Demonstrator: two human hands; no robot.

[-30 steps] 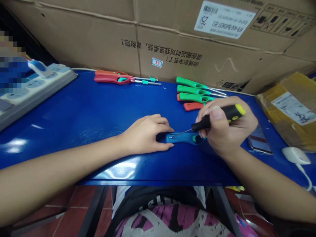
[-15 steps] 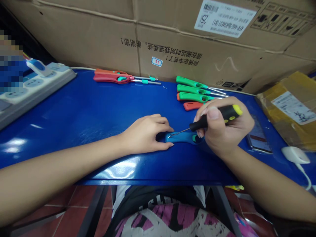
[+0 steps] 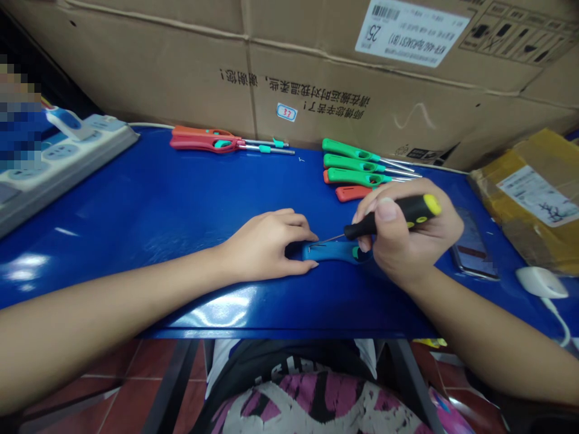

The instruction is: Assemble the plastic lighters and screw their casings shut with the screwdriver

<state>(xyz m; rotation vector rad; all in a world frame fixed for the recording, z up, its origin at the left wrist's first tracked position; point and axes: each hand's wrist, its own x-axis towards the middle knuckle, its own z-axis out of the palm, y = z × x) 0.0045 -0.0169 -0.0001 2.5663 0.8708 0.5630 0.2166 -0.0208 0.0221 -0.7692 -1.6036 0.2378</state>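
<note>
My right hand (image 3: 407,232) is wrapped round a screwdriver (image 3: 373,225) with a black and yellow handle. The thin shaft slants down to the left, its tip at the left end of a blue gas lighter (image 3: 335,251). The lighter lies flat on the blue table, its teal trigger showing near my right fingers; its far right part is hidden by that hand. My left hand (image 3: 274,244) rests on the table with thumb and forefinger closed about the lighter's left end.
Several green lighters (image 3: 350,163) and an orange one (image 3: 353,193) lie beyond my right hand. Red lighters (image 3: 205,141) lie at the back left. A power strip (image 3: 67,154), a large cardboard box (image 3: 181,72), a phone (image 3: 474,247), a white plug (image 3: 541,283) and a taped parcel (image 3: 511,199) surround the workspace.
My right hand and the screwdriver have shifted very slightly to the left. My left hand and the blue lighter stay in place.
</note>
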